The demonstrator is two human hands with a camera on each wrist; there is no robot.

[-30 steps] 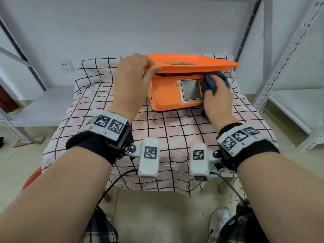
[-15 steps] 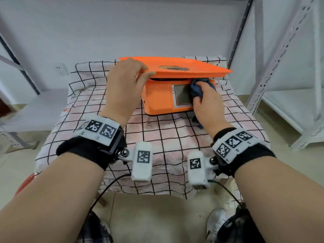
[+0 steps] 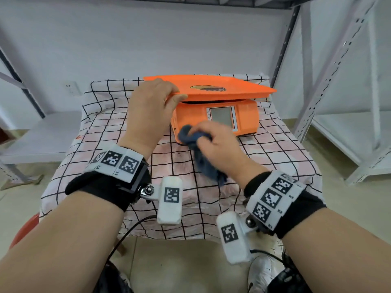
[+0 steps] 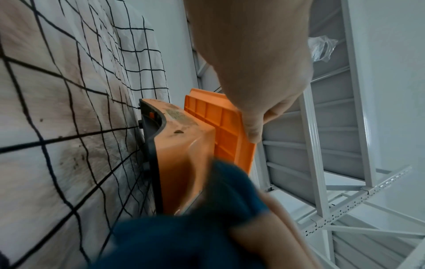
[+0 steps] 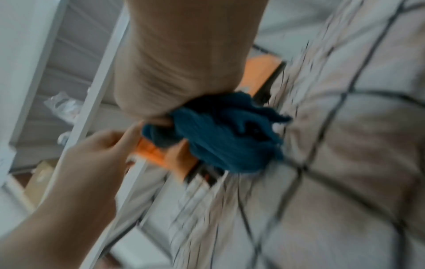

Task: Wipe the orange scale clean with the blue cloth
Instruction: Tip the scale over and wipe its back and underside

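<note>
The orange scale stands at the back of the small table, its grey display facing me and its flat orange pan on top. My left hand grips the pan's left front corner, thumb under the rim, also visible in the left wrist view. My right hand holds the bunched blue cloth against the lower left front of the scale body. The cloth shows blurred in the right wrist view, with a tail hanging down onto the table.
A white tablecloth with a black grid covers the table. Grey metal shelving uprights stand to the right and a low shelf lies to the left. A dark mark sits on the pan.
My right hand has swept the cloth from the right side of the display down and left to the scale's lower left front. The left hand keeps its hold on the pan corner.
</note>
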